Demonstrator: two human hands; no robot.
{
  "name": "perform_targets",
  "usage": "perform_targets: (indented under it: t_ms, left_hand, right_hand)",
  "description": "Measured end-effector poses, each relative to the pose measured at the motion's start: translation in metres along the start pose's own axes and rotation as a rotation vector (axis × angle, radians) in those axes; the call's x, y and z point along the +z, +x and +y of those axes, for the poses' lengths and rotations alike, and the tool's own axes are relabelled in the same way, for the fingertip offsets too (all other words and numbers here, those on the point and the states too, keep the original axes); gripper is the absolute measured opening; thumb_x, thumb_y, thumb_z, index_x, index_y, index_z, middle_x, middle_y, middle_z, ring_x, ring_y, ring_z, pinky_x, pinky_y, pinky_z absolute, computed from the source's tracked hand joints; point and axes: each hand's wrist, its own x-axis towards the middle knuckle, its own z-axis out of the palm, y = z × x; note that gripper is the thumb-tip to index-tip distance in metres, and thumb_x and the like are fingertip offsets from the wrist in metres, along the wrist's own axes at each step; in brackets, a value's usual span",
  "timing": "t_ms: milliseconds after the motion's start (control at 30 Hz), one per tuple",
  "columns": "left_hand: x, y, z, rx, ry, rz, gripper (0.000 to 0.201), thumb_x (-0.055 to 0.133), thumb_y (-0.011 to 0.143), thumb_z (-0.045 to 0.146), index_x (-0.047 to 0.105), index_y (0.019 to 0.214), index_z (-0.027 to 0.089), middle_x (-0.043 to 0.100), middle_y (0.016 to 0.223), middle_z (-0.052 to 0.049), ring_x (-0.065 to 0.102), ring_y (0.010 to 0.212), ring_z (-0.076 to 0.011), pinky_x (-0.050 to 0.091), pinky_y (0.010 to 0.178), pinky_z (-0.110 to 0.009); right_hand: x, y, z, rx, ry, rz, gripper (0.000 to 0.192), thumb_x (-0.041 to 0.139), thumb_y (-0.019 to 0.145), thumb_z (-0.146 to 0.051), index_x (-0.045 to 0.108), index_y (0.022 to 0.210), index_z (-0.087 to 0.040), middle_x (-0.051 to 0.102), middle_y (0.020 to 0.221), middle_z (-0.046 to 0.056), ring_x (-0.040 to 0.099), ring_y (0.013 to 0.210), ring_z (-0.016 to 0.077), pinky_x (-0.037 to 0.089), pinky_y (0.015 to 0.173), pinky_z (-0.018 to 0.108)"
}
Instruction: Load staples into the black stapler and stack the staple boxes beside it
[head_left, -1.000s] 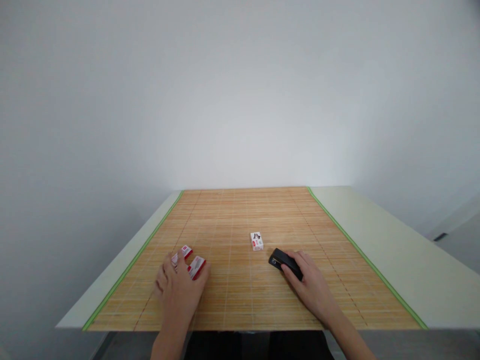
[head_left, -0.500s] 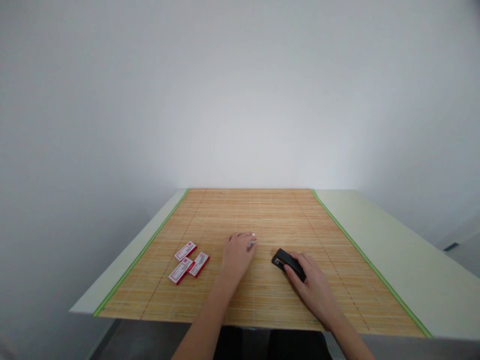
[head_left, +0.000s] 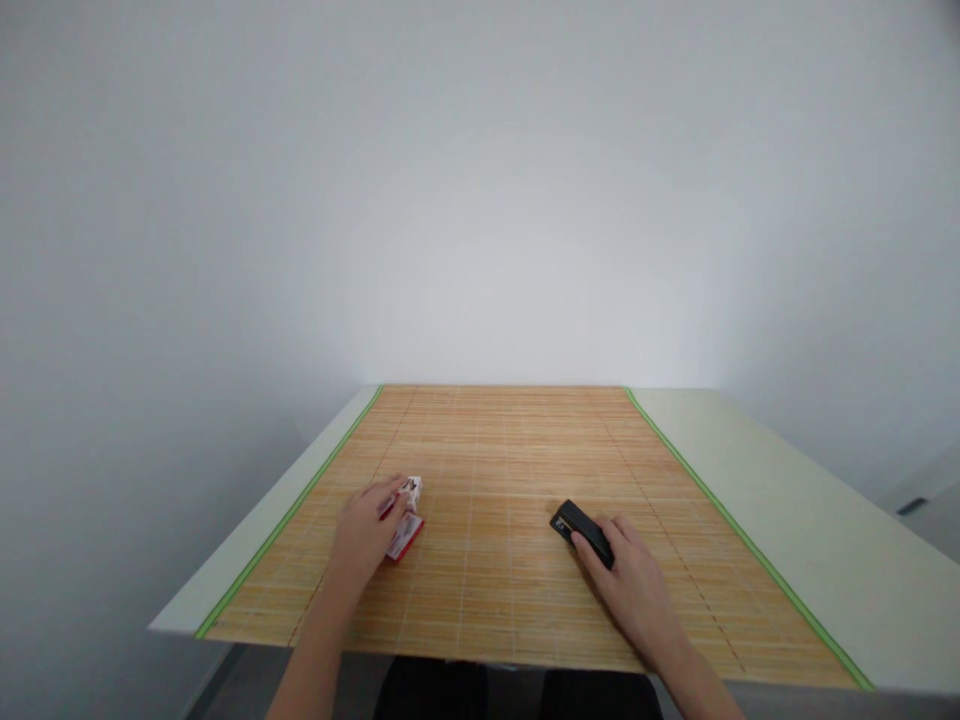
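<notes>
My left hand [head_left: 363, 532] holds a small white box [head_left: 411, 490] at its fingertips, just above the red-and-white flat boxes [head_left: 403, 536] on the left of the bamboo mat [head_left: 510, 450]. The hand covers most of those boxes; only one shows clearly. My right hand [head_left: 634, 585] rests on the mat right of centre, its fingers laid on the rear of a black stapler [head_left: 579, 525] that lies flat and points toward the far left. Whether it grips the stapler or only touches it is unclear.
The mat has green edging and lies on a pale table [head_left: 787, 500] that stands against a plain white wall. The table's near edge runs just below my forearms. Bare tabletop shows to the right of the mat.
My left hand went right to the white box at mid-mat, closed on it and carried it back left to the red-and-white boxes. The right hand and stapler stayed put.
</notes>
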Motion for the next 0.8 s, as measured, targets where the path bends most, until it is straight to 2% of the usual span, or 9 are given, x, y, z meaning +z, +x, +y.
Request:
perform_targets:
  t_ms: [100, 167, 267, 333, 467, 633, 800]
  left_hand:
    - [-0.005, -0.011, -0.015, -0.053, -0.03, 0.068, 0.051, 0.046, 0.099, 0.055, 0.068, 0.132, 0.023, 0.065, 0.142, -0.008, 0.058, 0.133, -0.0279, 0.04, 0.119, -0.048]
    - [-0.004, -0.018, -0.021, -0.107, -0.074, 0.091, 0.054, 0.043, 0.101, 0.055, 0.063, 0.137, 0.02, 0.064, 0.142, -0.01, 0.058, 0.133, -0.0275, 0.04, 0.119, -0.049]
    - [0.001, -0.025, -0.025, -0.12, -0.124, 0.082, 0.054, 0.041, 0.102, 0.053, 0.059, 0.141, 0.02, 0.062, 0.145, -0.009, 0.056, 0.136, -0.0259, 0.039, 0.12, -0.047]
    - [0.004, -0.028, -0.025, -0.103, -0.121, 0.089, 0.054, 0.041, 0.102, 0.053, 0.057, 0.144, 0.022, 0.058, 0.15, -0.008, 0.053, 0.139, -0.0256, 0.037, 0.122, -0.048]
    - [0.005, -0.031, -0.022, -0.061, -0.084, 0.05, 0.055, 0.044, 0.102, 0.052, 0.055, 0.146, 0.022, 0.055, 0.153, -0.009, 0.051, 0.141, -0.0267, 0.037, 0.122, -0.049]
    - [0.005, -0.032, -0.022, -0.036, -0.062, 0.018, 0.052, 0.044, 0.102, 0.05, 0.058, 0.144, 0.022, 0.054, 0.154, -0.009, 0.048, 0.144, -0.0255, 0.035, 0.123, -0.047]
    - [0.009, -0.034, -0.028, -0.057, -0.025, 0.034, 0.049, 0.043, 0.102, 0.047, 0.061, 0.14, 0.021, 0.058, 0.149, -0.01, 0.052, 0.14, -0.027, 0.037, 0.122, -0.048]
  right_hand:
    - [0.004, -0.011, -0.013, 0.057, 0.046, -0.053, 0.032, 0.055, 0.097, -0.049, 0.064, 0.115, -0.025, 0.065, 0.104, 0.009, 0.067, 0.092, 0.0278, 0.054, 0.082, 0.042]
    - [0.009, -0.018, -0.027, 0.044, 0.167, -0.125, 0.037, 0.064, 0.091, -0.043, 0.062, 0.123, -0.025, 0.064, 0.107, 0.008, 0.067, 0.094, 0.0272, 0.056, 0.083, 0.041]
    - [0.021, -0.022, -0.054, 0.008, 0.394, -0.3, 0.051, 0.069, 0.082, -0.028, 0.058, 0.132, -0.027, 0.063, 0.109, 0.007, 0.067, 0.092, 0.0239, 0.058, 0.079, 0.035]
    - [0.031, -0.018, -0.073, -0.006, 0.47, -0.369, 0.06, 0.068, 0.078, -0.021, 0.056, 0.136, -0.027, 0.063, 0.112, 0.006, 0.066, 0.093, 0.0232, 0.058, 0.078, 0.034]
    - [0.054, 0.0, -0.104, -0.048, 0.409, -0.339, 0.064, 0.069, 0.075, -0.017, 0.057, 0.137, -0.026, 0.063, 0.124, 0.008, 0.063, 0.112, 0.0272, 0.052, 0.099, 0.04]
    - [0.075, 0.015, -0.13, -0.061, 0.194, -0.347, 0.052, 0.075, 0.077, -0.027, 0.064, 0.127, -0.024, 0.064, 0.121, 0.009, 0.067, 0.103, 0.0293, 0.053, 0.092, 0.041]
    - [0.096, 0.014, -0.153, -0.145, 0.145, -0.301, 0.053, 0.078, 0.079, -0.032, 0.065, 0.13, -0.026, 0.066, 0.119, 0.007, 0.065, 0.108, 0.031, 0.051, 0.095, 0.041]
